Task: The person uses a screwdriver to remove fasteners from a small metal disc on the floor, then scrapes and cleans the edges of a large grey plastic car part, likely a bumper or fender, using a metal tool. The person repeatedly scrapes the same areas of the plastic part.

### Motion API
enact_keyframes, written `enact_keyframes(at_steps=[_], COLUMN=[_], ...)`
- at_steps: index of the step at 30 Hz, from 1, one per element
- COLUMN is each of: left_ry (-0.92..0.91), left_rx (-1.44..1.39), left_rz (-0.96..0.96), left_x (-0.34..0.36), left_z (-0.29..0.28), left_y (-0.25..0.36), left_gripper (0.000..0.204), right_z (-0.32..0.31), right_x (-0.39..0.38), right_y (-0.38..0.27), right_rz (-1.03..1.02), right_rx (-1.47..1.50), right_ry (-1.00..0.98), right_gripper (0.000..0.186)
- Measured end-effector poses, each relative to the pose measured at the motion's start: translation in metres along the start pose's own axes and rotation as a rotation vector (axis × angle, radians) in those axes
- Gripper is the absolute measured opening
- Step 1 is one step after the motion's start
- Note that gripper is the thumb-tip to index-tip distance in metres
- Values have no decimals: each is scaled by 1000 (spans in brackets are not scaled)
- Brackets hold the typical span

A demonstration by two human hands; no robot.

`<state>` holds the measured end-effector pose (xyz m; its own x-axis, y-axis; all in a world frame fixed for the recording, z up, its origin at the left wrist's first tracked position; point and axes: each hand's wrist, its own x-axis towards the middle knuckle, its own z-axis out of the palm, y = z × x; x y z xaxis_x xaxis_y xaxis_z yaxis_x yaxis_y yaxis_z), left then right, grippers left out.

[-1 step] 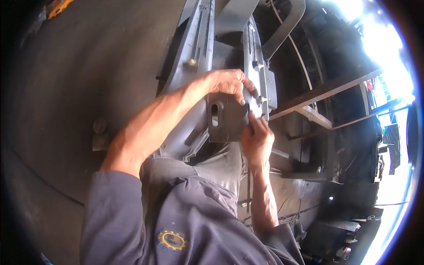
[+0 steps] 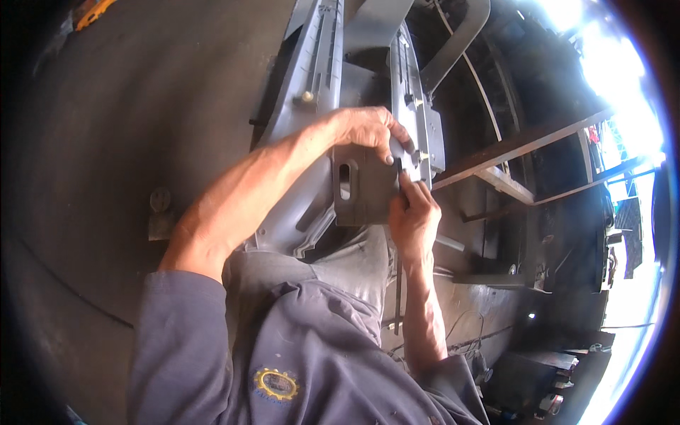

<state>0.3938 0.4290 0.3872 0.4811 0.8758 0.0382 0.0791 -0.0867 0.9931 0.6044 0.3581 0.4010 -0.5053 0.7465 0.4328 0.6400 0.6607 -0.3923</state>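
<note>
A long grey moulded panel with slots and ribs reaches from my lap to the far side. Beside it on the right is a second grey ribbed strip, with a flat grey plate between them that has an oblong slot. My left hand arches over the plate, its thumb and fingers closed around the right strip. Just nearer, my right hand is closed, fingertips pressed to the strip beside a small dark piece. Whatever those fingertips may hold is hidden.
Pale clips stick out of the panels. To the right stands a metal frame of bars, with a curved grey bar beyond the strip. A cable runs over the floor at left, near a small block.
My right hand has shifted slightly away from me along the strip, and more of the small dark piece shows. My left hand has barely moved.
</note>
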Motion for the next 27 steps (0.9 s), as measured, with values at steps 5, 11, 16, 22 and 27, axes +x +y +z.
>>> enact_keyframes(at_steps=[5, 11, 16, 22, 27], left_ry=[14, 21, 17, -3, -35], left_rx=[3, -7, -39, -29, -37], left_rz=[-72, -126, -101, -77, -98], left_x=[-1, -2, -3, -1, -2], left_z=[1, 0, -2, -3, -6], left_y=[8, 8, 8, 0, 6], left_gripper=[53, 55, 56, 56, 58], right_z=[-6, -5, -2, 1, -3], right_x=[-10, -4, -7, -4, -4], right_y=[-7, -2, -1, -1, -3], right_rz=[12, 20, 8, 26, 45], right_rx=[23, 32, 47, 33, 27], right_ry=[7, -32, 6, -8, -5], right_gripper=[33, 37, 37, 35, 37])
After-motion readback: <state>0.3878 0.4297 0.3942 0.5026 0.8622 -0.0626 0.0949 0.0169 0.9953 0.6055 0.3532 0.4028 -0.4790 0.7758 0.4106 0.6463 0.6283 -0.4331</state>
